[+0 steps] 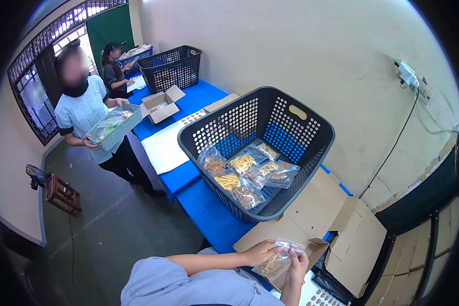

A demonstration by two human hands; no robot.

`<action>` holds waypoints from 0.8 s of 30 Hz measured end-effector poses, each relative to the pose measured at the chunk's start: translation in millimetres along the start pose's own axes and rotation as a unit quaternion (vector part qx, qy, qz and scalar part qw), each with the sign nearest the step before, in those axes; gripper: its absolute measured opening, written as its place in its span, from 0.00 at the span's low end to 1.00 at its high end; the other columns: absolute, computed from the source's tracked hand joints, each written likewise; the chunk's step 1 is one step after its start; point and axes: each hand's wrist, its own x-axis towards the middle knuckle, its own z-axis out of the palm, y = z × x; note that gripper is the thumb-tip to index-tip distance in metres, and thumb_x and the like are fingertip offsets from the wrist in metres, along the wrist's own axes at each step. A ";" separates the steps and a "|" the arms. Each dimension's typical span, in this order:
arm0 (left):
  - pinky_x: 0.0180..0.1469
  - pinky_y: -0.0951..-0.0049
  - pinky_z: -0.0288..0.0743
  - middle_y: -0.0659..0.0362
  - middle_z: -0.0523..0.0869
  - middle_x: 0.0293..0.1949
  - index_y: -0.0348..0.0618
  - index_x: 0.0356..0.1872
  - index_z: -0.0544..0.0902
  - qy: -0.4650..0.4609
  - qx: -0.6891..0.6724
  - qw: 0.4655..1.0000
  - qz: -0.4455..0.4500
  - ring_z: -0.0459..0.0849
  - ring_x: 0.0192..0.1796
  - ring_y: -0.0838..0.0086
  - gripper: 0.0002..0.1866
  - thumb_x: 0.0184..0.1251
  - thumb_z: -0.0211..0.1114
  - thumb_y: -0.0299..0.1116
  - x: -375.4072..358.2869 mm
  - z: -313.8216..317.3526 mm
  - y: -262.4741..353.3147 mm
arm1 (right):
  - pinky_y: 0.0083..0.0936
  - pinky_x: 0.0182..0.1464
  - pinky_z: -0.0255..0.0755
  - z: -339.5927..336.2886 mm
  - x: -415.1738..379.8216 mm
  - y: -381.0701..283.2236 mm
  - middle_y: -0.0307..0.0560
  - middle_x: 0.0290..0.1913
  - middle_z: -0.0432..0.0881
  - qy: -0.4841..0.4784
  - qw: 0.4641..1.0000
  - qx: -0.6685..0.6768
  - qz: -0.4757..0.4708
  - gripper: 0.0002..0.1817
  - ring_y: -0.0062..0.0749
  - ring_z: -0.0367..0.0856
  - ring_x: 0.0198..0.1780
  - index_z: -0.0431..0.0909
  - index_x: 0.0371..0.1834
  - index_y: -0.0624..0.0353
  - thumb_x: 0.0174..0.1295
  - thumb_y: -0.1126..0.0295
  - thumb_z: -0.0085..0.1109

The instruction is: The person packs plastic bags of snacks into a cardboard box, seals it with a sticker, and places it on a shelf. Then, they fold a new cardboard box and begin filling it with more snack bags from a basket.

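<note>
My left hand (262, 253) pinches the top of a clear zip bag (273, 265) from its left side. My right hand (296, 266) grips the same bag near its top right corner, thumb and fingers pressed together. Pale, ring-like snack pieces show through the plastic in the lower part of the bag. Both hands are just in front of a large black perforated basket (257, 217). Inside the basket lie several similar clear bags, among them a bag of yellow sticks (243, 162) and a bag of brown pieces (213, 164).
Flattened cardboard (311, 204) and an open carton (349, 250) lie by the basket on a blue-covered table (209, 214). A person holds a green tray (116, 133) of bags; another stands farther back. A second black basket (176, 71) and small box (160, 109) stand beyond.
</note>
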 end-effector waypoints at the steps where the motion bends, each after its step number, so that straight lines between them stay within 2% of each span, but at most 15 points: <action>1: 0.57 0.69 0.69 0.50 0.84 0.47 0.33 0.53 0.77 -0.015 0.012 1.000 -0.015 0.80 0.52 0.69 0.18 0.77 0.47 0.37 0.1 -4.9 4.5 | 0.19 0.47 0.70 -5.0 1.3 1.3 0.40 0.36 0.85 0.002 1.000 0.000 -0.001 0.08 0.20 0.79 0.39 0.81 0.41 0.64 0.61 0.72 0.64; 4: 0.60 0.67 0.67 0.49 0.81 0.51 0.33 0.55 0.75 -0.044 0.040 0.996 -0.062 0.78 0.56 0.67 0.19 0.77 0.47 0.38 2.1 -10.8 -1.6 | 0.21 0.47 0.72 -15.0 2.1 1.4 0.43 0.38 0.84 -0.002 1.000 0.003 0.005 0.07 0.22 0.80 0.41 0.82 0.40 0.64 0.64 0.71 0.60; 6: 0.62 0.66 0.66 0.48 0.79 0.55 0.34 0.58 0.73 -0.057 0.057 0.993 -0.092 0.77 0.59 0.66 0.20 0.77 0.47 0.38 3.7 -13.7 -2.9 | 0.23 0.52 0.73 -13.5 0.9 -6.5 0.45 0.43 0.84 0.044 0.996 -0.040 -0.060 0.14 0.25 0.80 0.46 0.80 0.45 0.67 0.69 0.65 0.54; 8: 0.68 0.64 0.61 0.49 0.71 0.64 0.37 0.66 0.66 0.055 -0.007 0.998 -0.037 0.69 0.67 0.64 0.24 0.77 0.48 0.40 6.1 -16.9 2.3 | 0.23 0.53 0.72 -12.7 0.8 -9.8 0.46 0.43 0.84 0.067 0.987 -0.099 -0.109 0.16 0.27 0.80 0.47 0.80 0.47 0.68 0.70 0.64 0.53; 9: 0.68 0.64 0.61 0.49 0.71 0.64 0.37 0.66 0.66 0.053 -0.008 0.998 -0.036 0.69 0.67 0.64 0.24 0.77 0.48 0.40 7.5 -15.9 -0.2 | 0.24 0.55 0.72 -13.2 0.8 -10.8 0.46 0.44 0.84 0.091 0.971 -0.157 -0.157 0.17 0.28 0.81 0.47 0.79 0.49 0.69 0.71 0.64 0.52; 11: 0.71 0.64 0.55 0.50 0.63 0.70 0.40 0.71 0.61 -0.029 0.096 0.994 0.045 0.62 0.72 0.63 0.28 0.75 0.51 0.43 8.0 -11.8 -7.6 | 0.25 0.54 0.72 -13.7 -2.9 -2.6 0.48 0.48 0.81 0.060 0.959 -0.203 -0.189 0.18 0.30 0.80 0.48 0.78 0.52 0.68 0.71 0.63 0.52; 13: 0.72 0.65 0.52 0.50 0.61 0.71 0.40 0.71 0.60 -0.026 0.063 0.997 0.049 0.58 0.73 0.63 0.30 0.74 0.54 0.43 6.4 6.3 -6.7 | 0.28 0.57 0.70 10.6 -14.8 -11.1 0.51 0.51 0.77 -0.040 0.933 -0.289 -0.211 0.18 0.34 0.77 0.51 0.78 0.54 0.65 0.70 0.63 0.53; 15: 0.70 0.67 0.56 0.52 0.66 0.69 0.39 0.69 0.63 0.022 -0.055 0.998 0.009 0.63 0.70 0.68 0.30 0.72 0.57 0.42 6.5 18.9 -12.6 | 0.33 0.60 0.66 24.2 -17.6 -19.1 0.51 0.52 0.74 -0.056 0.910 -0.345 -0.221 0.17 0.38 0.73 0.56 0.77 0.54 0.65 0.65 0.68 0.57; 16: 0.65 0.70 0.63 0.53 0.76 0.61 0.36 0.64 0.70 0.002 -0.088 0.994 -0.063 0.72 0.63 0.73 0.24 0.73 0.56 0.40 9.0 16.6 0.7 | 0.33 0.61 0.65 39.1 -18.1 -21.1 0.51 0.53 0.74 0.083 0.920 -0.296 -0.242 0.19 0.39 0.73 0.56 0.76 0.56 0.65 0.63 0.69 0.59; 17: 0.65 0.70 0.63 0.53 0.76 0.61 0.36 0.64 0.70 -0.001 -0.088 0.994 -0.064 0.72 0.63 0.73 0.24 0.73 0.56 0.40 10.7 14.1 1.6 | 0.34 0.62 0.64 46.1 -18.7 -21.8 0.51 0.53 0.74 0.220 0.910 -0.241 -0.258 0.21 0.40 0.72 0.56 0.75 0.57 0.64 0.61 0.70 0.62; 19: 0.59 0.70 0.69 0.53 0.83 0.51 0.33 0.57 0.76 0.004 -0.072 0.997 -0.031 0.78 0.55 0.74 0.19 0.74 0.55 0.37 11.3 12.2 4.6 | 0.34 0.62 0.64 22.5 -6.2 -10.1 0.50 0.54 0.73 0.247 0.921 -0.182 -0.239 0.24 0.39 0.73 0.56 0.74 0.57 0.65 0.57 0.72 0.66; 21: 0.58 0.70 0.70 0.53 0.85 0.47 0.32 0.53 0.78 0.022 -0.049 0.998 -0.020 0.80 0.52 0.73 0.17 0.75 0.52 0.35 9.0 9.1 6.5 | 0.32 0.61 0.64 -6.5 -3.4 -7.1 0.48 0.55 0.73 0.005 0.992 -0.096 -0.081 0.21 0.36 0.73 0.56 0.75 0.54 0.66 0.57 0.73 0.67; 22: 0.58 0.70 0.69 0.52 0.85 0.46 0.32 0.52 0.78 -0.038 -0.016 0.997 -0.063 0.80 0.51 0.74 0.17 0.76 0.51 0.35 9.6 4.6 1.7 | 0.28 0.60 0.64 -14.7 -4.5 -3.0 0.47 0.53 0.75 0.011 0.993 -0.087 -0.079 0.16 0.31 0.74 0.54 0.77 0.49 0.65 0.59 0.73 0.65; 23: 0.58 0.71 0.69 0.52 0.85 0.46 0.32 0.52 0.78 -0.093 0.019 0.990 -0.104 0.80 0.51 0.74 0.17 0.76 0.50 0.35 9.0 0.1 -0.7 | 0.28 0.60 0.64 -20.6 -3.7 0.9 0.47 0.53 0.75 0.015 0.993 -0.087 -0.081 0.16 0.31 0.74 0.54 0.77 0.49 0.65 0.59 0.73 0.65; 24: 0.58 0.71 0.69 0.52 0.85 0.46 0.32 0.52 0.78 -0.097 0.019 0.990 -0.104 0.80 0.51 0.74 0.17 0.76 0.50 0.35 8.2 -1.8 1.3 | 0.27 0.59 0.65 -23.3 -3.9 1.9 0.46 0.51 0.77 0.006 0.995 -0.061 -0.080 0.12 0.30 0.75 0.53 0.77 0.47 0.64 0.61 0.72 0.63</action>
